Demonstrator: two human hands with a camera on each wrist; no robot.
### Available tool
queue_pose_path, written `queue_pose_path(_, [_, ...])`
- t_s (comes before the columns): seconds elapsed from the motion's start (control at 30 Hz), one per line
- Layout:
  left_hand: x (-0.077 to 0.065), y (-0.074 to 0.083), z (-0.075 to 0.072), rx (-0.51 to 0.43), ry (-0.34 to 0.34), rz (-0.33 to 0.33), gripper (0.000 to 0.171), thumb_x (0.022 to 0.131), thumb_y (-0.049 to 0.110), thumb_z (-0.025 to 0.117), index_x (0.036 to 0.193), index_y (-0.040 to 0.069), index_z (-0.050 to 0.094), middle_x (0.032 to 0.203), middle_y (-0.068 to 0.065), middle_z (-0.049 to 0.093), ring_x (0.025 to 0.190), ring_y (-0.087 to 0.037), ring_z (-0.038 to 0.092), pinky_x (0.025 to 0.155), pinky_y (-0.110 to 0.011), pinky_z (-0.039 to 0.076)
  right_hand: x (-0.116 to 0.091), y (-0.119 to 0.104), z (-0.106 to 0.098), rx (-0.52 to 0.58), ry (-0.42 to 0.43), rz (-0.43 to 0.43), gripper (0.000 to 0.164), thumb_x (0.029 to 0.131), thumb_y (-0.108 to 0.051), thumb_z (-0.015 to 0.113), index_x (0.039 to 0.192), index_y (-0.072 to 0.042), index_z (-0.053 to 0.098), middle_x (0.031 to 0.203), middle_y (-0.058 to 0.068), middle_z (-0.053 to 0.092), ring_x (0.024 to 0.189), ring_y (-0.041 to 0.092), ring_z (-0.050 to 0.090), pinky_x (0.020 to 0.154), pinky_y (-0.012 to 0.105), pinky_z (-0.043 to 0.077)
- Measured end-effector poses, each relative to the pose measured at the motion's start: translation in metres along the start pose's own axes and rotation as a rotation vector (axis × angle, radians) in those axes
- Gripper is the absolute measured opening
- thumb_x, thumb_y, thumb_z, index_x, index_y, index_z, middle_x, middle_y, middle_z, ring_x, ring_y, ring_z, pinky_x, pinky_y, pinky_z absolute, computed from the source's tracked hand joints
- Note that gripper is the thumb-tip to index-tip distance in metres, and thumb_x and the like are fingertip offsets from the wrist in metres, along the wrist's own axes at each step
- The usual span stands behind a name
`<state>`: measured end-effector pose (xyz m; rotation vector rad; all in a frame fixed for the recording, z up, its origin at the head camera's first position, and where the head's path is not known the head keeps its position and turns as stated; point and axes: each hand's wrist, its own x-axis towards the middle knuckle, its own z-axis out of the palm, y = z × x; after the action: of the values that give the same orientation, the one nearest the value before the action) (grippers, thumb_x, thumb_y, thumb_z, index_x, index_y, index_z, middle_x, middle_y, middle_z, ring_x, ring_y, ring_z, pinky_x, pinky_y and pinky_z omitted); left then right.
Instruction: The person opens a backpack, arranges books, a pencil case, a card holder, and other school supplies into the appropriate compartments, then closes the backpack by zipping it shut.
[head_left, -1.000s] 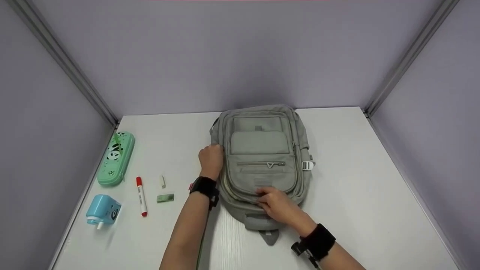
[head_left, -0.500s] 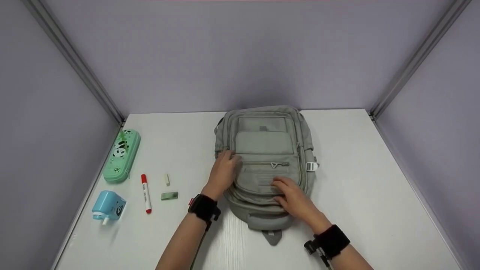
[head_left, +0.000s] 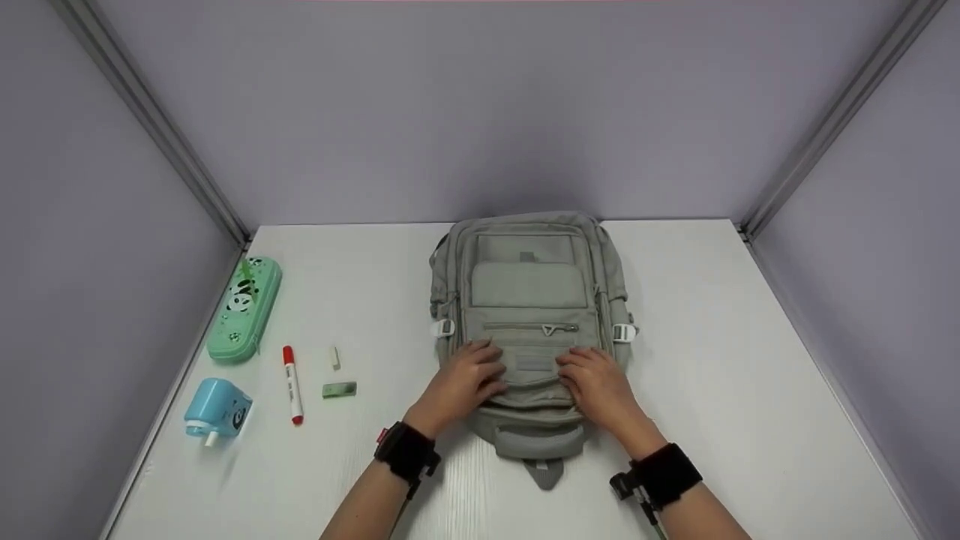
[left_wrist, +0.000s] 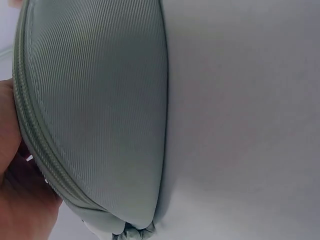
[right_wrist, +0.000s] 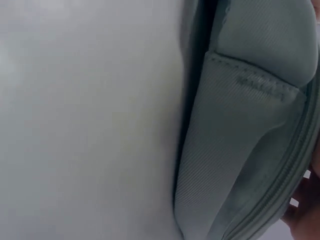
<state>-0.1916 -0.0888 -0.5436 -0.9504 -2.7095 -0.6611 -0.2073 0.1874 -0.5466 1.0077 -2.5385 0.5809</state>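
Observation:
A grey-green backpack [head_left: 529, 285] lies on the white table with its top handle [head_left: 540, 442] toward me. My left hand [head_left: 459, 382] holds the left side of the front pocket's edge, fingers on top and thumb lower. On the right side, my right hand [head_left: 604, 390] grips the same pocket edge in a similar way. Between the hands the pocket's mouth gapes a little in folds. The left wrist view shows a curved zipper [left_wrist: 47, 157] beside the hand. In the right wrist view, fingers [right_wrist: 305, 215] show behind the zipped edge.
To the left lie a green panda pencil case [head_left: 244, 311], a red-capped marker [head_left: 292, 386], a small white eraser [head_left: 334, 358] and a green block [head_left: 339, 390]. A blue pencil sharpener [head_left: 217, 409] stands nearer. Grey panels [head_left: 480, 112] enclose the table.
My left hand has come from the backpack's left side onto the front pocket's edge, uncovering a white buckle. My right hand has shifted slightly right along that edge. The backpack stays in place.

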Motion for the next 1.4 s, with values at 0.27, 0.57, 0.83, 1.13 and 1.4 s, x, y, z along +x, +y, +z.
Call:
queue_pose_path(0.27, [-0.003,-0.002,-0.001,0.076,0.136,0.049,0.022,0.095,0.022,0.066,0.109,0.008,0.075,0.115,-0.008,0.069,0.117,-0.032,0.059,0.101,-0.052,0.041,0.014,-0.015,-0.009,0.065,-0.017,0.093,0.014,0.089,-0.007,0.070,0.103,-0.005,0.070,0.099,0.009,0.072,0.095,0.032,0.067,0.088,0.048,0.050])
queue_pose_path(0.57, [0.002,-0.003,-0.035,0.041,0.340,0.001,0.010,0.092,0.018,0.069,0.095,0.011,0.075,0.086,-0.002,0.072,0.072,-0.017,0.069,0.060,-0.033,0.054,0.025,-0.027,-0.021,0.215,0.095,-0.063,0.018,0.089,-0.011,0.072,0.107,-0.006,0.071,0.099,0.006,0.071,0.088,0.021,0.068,0.074,0.038,0.055])
queue_pose_path(0.83, [0.016,-0.004,-0.057,0.020,0.321,-0.095,0.016,0.094,0.024,0.066,0.095,0.011,0.075,0.081,-0.002,0.071,0.068,-0.018,0.068,0.059,-0.036,0.053,0.025,-0.019,-0.026,0.185,0.075,-0.277,0.052,0.088,-0.020,0.074,0.138,-0.018,0.058,0.131,0.013,0.057,0.113,0.029,0.059,0.084,0.042,0.052])
queue_pose_path(1.13, [0.017,0.000,-0.068,-0.091,0.265,-0.220,0.019,0.094,0.025,0.067,0.100,0.010,0.076,0.086,-0.001,0.071,0.074,-0.017,0.066,0.068,-0.037,0.053,0.047,0.002,-0.028,0.139,0.243,-0.316,0.047,0.075,0.017,0.072,0.115,-0.009,0.073,0.108,0.015,0.065,0.087,0.027,0.068,0.061,0.033,0.055])
queue_pose_path(1.4, [-0.003,-0.014,-0.084,-0.065,0.398,-0.296,0.019,0.095,0.020,0.067,0.104,0.005,0.074,0.098,-0.009,0.069,0.079,-0.021,0.066,0.067,-0.040,0.054,0.084,0.011,-0.032,0.384,0.370,-0.186,0.033,0.076,0.022,0.068,0.097,-0.002,0.077,0.097,0.012,0.071,0.083,0.026,0.069,0.067,0.027,0.053])
